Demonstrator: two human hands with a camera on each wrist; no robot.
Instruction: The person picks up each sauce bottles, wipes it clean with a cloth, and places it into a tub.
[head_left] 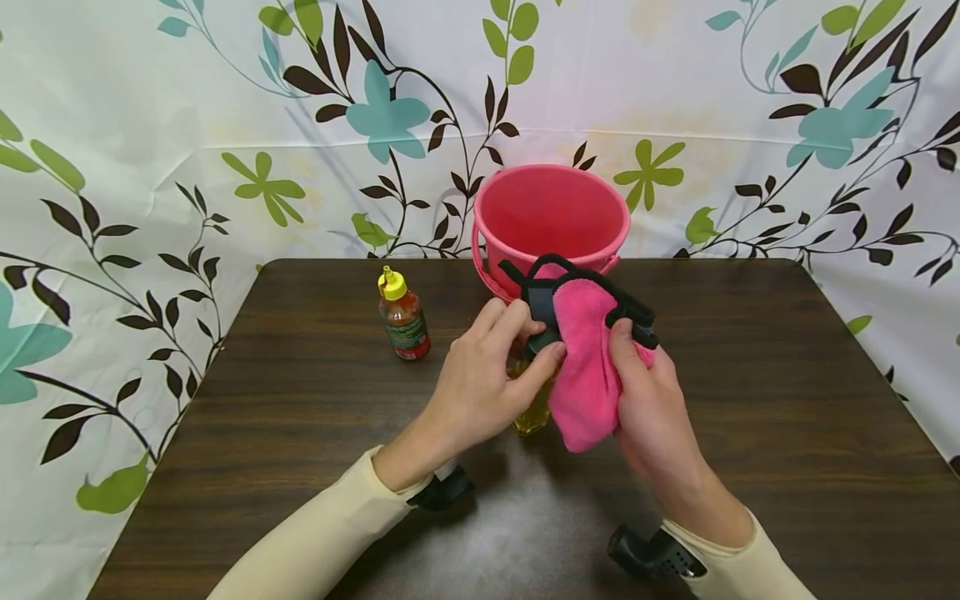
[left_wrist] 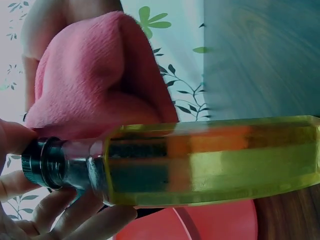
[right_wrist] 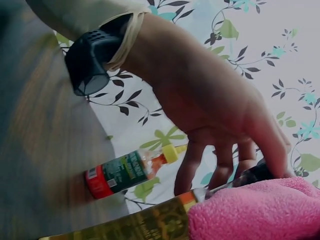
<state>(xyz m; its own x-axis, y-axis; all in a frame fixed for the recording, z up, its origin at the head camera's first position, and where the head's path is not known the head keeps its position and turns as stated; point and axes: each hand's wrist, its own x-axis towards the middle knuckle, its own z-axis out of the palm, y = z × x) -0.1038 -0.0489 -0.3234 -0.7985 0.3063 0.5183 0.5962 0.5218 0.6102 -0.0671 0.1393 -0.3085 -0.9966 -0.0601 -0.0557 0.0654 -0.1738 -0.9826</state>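
The right hand (head_left: 656, 400) grips a fuzzy pink cloth with black trim (head_left: 588, 367), its thumb on top. The left hand (head_left: 483, 371), partly hidden, seems to curl round the black-capped neck of a clear bottle of yellow liquid (left_wrist: 215, 165), just beside the cloth, near a round pink bucket (head_left: 551, 204).

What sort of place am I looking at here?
Likely an indoor tabletop recording setup: a wood-look table against a leaf-print sheet, and a wrist camera strapped on.

A brown table (head_left: 322, 467) bears a bucket (head_left: 551, 208) and yellow-capped bottle (head_left: 405, 321).
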